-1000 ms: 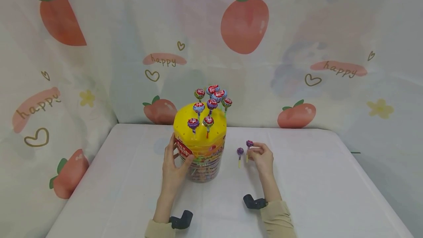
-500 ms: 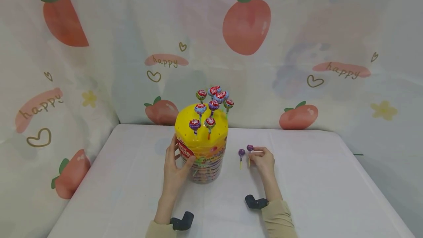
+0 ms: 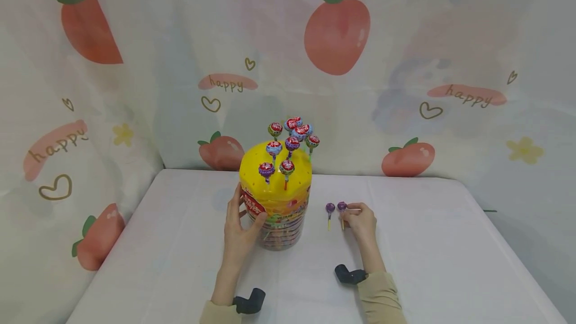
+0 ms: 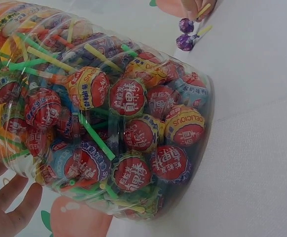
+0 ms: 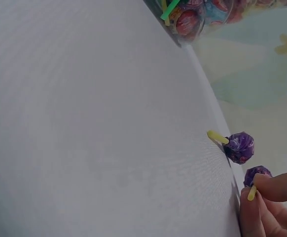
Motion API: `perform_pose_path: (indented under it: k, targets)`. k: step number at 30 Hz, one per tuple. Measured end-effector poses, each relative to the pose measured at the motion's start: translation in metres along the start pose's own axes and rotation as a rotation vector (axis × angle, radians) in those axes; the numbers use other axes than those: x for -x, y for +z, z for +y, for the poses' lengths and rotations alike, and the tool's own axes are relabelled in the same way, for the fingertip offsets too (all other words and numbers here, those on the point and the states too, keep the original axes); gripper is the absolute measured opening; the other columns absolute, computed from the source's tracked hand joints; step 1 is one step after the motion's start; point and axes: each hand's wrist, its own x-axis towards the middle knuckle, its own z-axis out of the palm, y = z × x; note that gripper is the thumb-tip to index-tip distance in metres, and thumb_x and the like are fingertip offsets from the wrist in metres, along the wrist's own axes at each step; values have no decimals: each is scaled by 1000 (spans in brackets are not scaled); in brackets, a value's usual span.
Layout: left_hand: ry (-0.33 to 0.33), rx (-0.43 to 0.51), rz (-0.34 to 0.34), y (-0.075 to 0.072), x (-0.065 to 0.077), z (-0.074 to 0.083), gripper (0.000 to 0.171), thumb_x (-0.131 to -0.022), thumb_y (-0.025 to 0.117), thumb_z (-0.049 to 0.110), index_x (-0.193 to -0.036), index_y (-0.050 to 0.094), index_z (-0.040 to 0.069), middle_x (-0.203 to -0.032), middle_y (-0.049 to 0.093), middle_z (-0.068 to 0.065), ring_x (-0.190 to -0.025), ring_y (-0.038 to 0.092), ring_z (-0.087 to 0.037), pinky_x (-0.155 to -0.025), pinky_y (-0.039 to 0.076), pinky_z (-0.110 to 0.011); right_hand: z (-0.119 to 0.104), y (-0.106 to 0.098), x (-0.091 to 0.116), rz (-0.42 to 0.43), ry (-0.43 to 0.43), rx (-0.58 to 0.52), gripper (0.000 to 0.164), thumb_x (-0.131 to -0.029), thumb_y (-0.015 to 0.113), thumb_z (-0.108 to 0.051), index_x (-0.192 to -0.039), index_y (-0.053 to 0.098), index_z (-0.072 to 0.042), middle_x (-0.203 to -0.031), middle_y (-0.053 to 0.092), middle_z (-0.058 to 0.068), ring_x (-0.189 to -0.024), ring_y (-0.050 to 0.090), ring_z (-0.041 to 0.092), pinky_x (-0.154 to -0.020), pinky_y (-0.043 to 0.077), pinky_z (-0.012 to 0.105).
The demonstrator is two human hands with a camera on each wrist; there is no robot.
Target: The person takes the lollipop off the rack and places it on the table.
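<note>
Lollipop in purple wrap (image 3: pixel 342 206) is what my right hand (image 3: pixel 361 220) has pinched, with thumb and fingertips on the yellow stick (image 5: pixel 252 193) close to the candy, out on the white surface (image 3: pixel 427 234) to the right of the big tub (image 3: pixel 283 234). Can't tell if its lower end touches the cloth. Handling-wise I'd guess it weighs next to nothing: hard ball, thin stick that's stiff with maybe a bit of flex, and a crinkly wrapper that could slide around under your fingers. Candy might crack if dropped, so imo the best hold is the stick right under the ball, fingertips only, no need to squeeze. My left hand (image 3: pixel 239 239) is cupped around the tub's left side, thumb in front. That tub looks heavy, since the clear part is packed with more lollipops, and the smooth plastic is probably slick, so I'd go wide and low on it. Main thing in the way is the second purple lollipop (image 3: pixel 330 208), lying just beside mine on the tub side, so it'd be easy to knock. Also watch the upright lollipops (image 3: pixel 287 167) sticking out of the yellow lid (image 3: pixel 252 157); they're crowded toward the back, and a sleeve (image 3: pixel 380 294) could clip them.
</note>
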Motion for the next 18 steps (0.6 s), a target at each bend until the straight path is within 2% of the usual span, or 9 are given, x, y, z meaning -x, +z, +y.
perform_pose_path:
  k: [9,18]
  targets:
    - [-9,10,-5,0,1,1,84,-86,71,27,-153,20,36,-150,38,-3,-134,39,-25,-103,43,-50,-1,0,1,6,-13,33,32,-80,67,-1,-111,61,5,-101,70,27,-60,66,8,-56,55,20]
    - [-6,6,-7,-1,1,2,84,-87,71,26,-153,20,36,-150,38,-3,-133,39,-24,-104,43,-50,0,-2,4,8,-7,-4,34,-80,69,0,-112,60,6,-99,70,27,-59,67,8,-56,56,18]
